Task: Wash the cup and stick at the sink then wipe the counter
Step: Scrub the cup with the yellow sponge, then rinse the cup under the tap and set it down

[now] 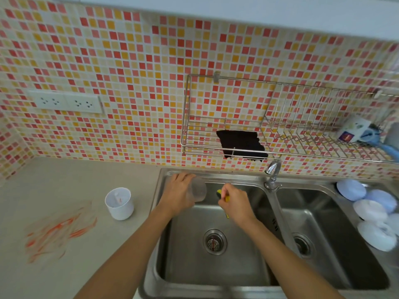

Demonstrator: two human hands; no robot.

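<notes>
Over the left basin of the steel sink [216, 275], my left hand [178, 190] grips a clear plastic cup [197, 189] tilted on its side, mouth toward the right. My right hand [234, 201] holds a yellow and green sponge [222, 196] just right of the cup's mouth, close to it but apart. A white cup [119, 203] stands upright on the counter left of the sink, with a thin stick [117, 199] inside it. Orange smears [60, 230] mark the grey counter [54, 180] at the left.
The tap [272, 173] stands between the two basins with no water running. A wire rack [280, 134] on the tiled wall holds a black cloth [241, 144] and a mug [356, 129]. Several pale round pads [367, 208] lie right of the sink. Wall sockets [64, 102] sit at the left.
</notes>
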